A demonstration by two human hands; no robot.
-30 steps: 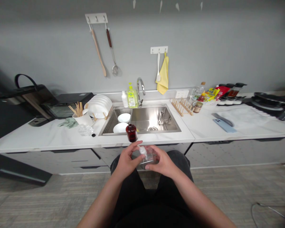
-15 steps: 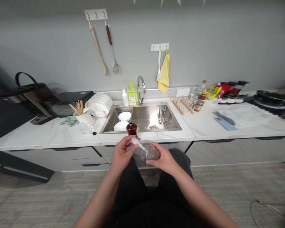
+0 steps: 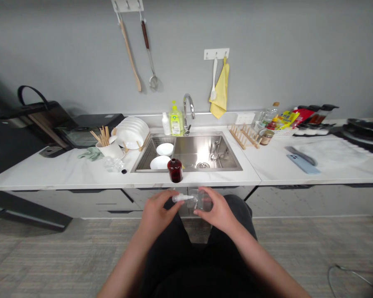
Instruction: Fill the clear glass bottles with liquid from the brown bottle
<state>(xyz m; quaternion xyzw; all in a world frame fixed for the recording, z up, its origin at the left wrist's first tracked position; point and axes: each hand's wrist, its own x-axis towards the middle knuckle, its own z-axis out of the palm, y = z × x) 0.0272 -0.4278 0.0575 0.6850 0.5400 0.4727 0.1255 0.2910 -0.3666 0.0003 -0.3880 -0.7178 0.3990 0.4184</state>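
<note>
My left hand (image 3: 159,208) pinches a small white, translucent tapered piece (image 3: 182,198) by its wider end. Its narrow tip points right, at the neck of a clear bottle (image 3: 202,199); I cannot make out whether the tip is inside. The bottle lies on its side, gripped between the thumb and fingers of my right hand (image 3: 216,207). Both hands are in front of the counter edge, above my lap. Just beyond them a dark red-brown bottle (image 3: 175,170) stands uncapped at the counter's front edge.
Behind is a steel sink (image 3: 239,165) with white bowls (image 3: 160,162) at its left. Left on the counter (image 3: 56,176) are a small black cap (image 3: 124,171), crumpled clear plastic (image 3: 112,164) and a chopstick holder (image 3: 112,150). A phone (image 3: 303,164) lies right.
The white piece has gone from slanting downward to nearly level with the clear bottle's neck. The view has shifted slightly, and the hands sit lower, apart from the red-brown bottle.
</note>
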